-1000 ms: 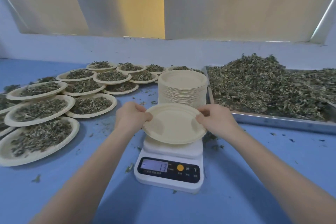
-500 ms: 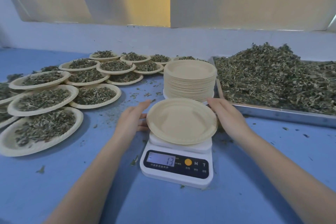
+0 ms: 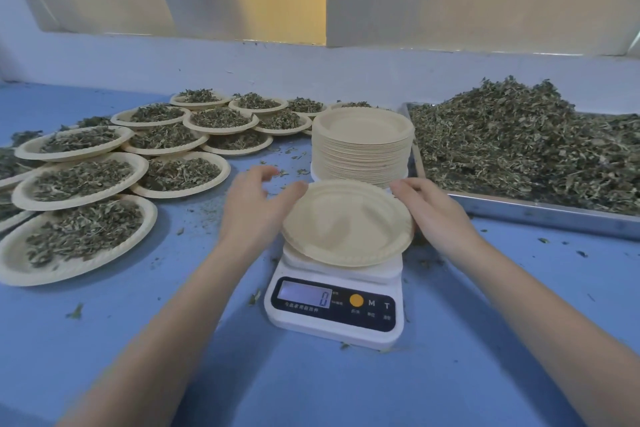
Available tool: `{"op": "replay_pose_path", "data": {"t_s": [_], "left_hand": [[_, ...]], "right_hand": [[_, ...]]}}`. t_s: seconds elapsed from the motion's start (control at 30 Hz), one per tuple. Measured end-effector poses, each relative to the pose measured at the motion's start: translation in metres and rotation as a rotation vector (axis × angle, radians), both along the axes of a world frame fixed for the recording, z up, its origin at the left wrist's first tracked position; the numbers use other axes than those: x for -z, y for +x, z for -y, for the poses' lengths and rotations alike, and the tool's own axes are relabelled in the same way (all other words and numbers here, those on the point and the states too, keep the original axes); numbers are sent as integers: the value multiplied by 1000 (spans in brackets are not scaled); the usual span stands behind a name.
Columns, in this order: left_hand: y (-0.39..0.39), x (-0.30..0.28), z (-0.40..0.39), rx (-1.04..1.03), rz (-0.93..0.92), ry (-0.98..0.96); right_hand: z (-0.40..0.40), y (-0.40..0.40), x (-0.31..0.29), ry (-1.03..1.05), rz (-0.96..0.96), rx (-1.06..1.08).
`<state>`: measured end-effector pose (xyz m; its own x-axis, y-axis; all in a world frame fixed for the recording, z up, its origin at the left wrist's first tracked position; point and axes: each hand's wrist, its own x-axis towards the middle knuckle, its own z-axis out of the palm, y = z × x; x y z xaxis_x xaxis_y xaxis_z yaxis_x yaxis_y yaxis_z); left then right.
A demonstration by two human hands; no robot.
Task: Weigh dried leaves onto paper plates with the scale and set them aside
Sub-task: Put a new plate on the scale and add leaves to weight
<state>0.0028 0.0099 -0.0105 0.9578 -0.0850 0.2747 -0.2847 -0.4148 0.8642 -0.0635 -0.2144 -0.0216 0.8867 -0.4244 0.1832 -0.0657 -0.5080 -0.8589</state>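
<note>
Head view puts the empty paper plate (image 3: 348,222) at the centre, sitting on the white scale (image 3: 335,302) near the front of the blue bench (image 3: 450,374). The scale's display (image 3: 304,294) now reads 0, where half a second ago it read 13, so the plate's own weight looks zeroed out and leaves can probably go on next. Both hands flank the plate. The left hand (image 3: 256,204) is at the plate's left rim with fingers relaxed and spread, grasping nothing; it is blurred, and whether the thumb touches the rim I cannot tell. A second ago it pinched that rim. The right hand (image 3: 429,211) lies along the right rim with straight fingers, touching or just beside it, gripping nothing. Just beyond the plate stands the stack of empty plates (image 3: 362,146). To the right, a metal tray (image 3: 540,211) holds the heap of dried leaves (image 3: 519,146), close to the right hand. To the left and far left, the filled plates (image 3: 83,180) lie overlapping, already set aside. Loose leaf bits dot the bench.
</note>
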Motion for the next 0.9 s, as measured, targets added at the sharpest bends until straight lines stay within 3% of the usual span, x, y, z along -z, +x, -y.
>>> {"op": "replay_pose_path", "data": {"t_s": [0.1,0.23,0.5,0.63,0.73,0.83,0.9], "left_hand": [[-6,-31,26,102,215,152],[-7,-55,86,314,305,306],[14,-48,230,478,304,755],[34,-42,277,560,192,994],[50,-40,299,607,140,1172],[61,-37,312,599,32,1092],[68,-38,315,624,-127,923]], "right_hand": [[3,4,-14,-95,7,-34],[17,7,-34,-197,15,-26],[111,27,-41,-519,-178,86],[176,50,-31,-679,-427,157],[211,64,-29,-660,-640,206],[223,78,-26,-719,-743,170],[220,79,-26,-682,-669,27]]}}
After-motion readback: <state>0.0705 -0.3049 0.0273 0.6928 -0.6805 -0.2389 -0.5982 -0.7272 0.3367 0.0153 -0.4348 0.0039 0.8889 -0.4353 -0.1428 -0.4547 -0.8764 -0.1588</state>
